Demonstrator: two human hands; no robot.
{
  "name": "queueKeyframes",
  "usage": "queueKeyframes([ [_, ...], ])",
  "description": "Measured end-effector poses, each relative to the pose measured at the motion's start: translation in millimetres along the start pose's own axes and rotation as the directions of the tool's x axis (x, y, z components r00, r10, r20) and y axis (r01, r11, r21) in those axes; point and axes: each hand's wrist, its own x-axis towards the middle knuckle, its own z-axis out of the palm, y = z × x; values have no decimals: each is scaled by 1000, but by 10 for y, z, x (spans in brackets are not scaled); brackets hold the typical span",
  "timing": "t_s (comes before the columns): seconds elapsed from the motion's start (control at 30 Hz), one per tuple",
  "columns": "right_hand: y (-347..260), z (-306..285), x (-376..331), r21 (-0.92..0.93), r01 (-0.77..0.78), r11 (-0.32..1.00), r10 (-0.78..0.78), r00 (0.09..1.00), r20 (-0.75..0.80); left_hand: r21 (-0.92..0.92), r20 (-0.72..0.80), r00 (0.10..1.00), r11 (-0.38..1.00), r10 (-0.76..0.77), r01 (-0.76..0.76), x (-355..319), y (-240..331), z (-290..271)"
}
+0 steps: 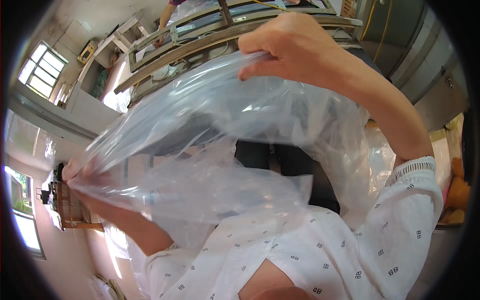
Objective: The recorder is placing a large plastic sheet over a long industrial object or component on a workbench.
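A large, thin piece of clear plastic film (195, 100) is stretched across in front of me, wrinkled and shiny. Whether it is a bag or a loose sheet I cannot tell. High up at the right, my right hand (287, 47) pinches its far edge between thumb and fingers. Out at the far left, my left hand (82, 172) grips another edge, with its fingers partly seen through the film. Between the hands the film sags over my lap, and a fold hangs down below my right arm.
Beyond the film stands a metal and wooden frame machine (240, 22) with long bars. Another person's arm (165, 22) reaches in behind it. More clear plastic (382, 155) lies at the right. A wooden stool (80, 225) stands at the left.
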Motion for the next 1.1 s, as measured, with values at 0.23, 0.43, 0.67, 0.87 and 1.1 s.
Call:
queueKeyframes([
  [0.23, -161, 291, -836, 531, -811, 245, -473, 378, 796, 427, -283, 958, 900, 37, 91, 631, -196, -1601],
  [0.43, -232, 408, -2677, 158, -937, 310, -592, -61, 804, 708, -234, 972, 691, 35, 146, 636, -1402, -1743],
  [0.67, -204, -1118, -6289, -849, -143, 509, 527, -728, 439, 894, -43, 993, 439, -108, 87, 833, -3521, -934],
  [0.87, 793, -2410, -5884, -931, -360, 57, 995, -57, 83, 941, 163, 983, 312, -88, -128, 1019, -3957, -720],
  [1.1, 3013, -3010, -3813, -148, -917, 371, 472, 323, -820, 971, -92, 989, 211, -116, 115, 896, -4037, -655],
])
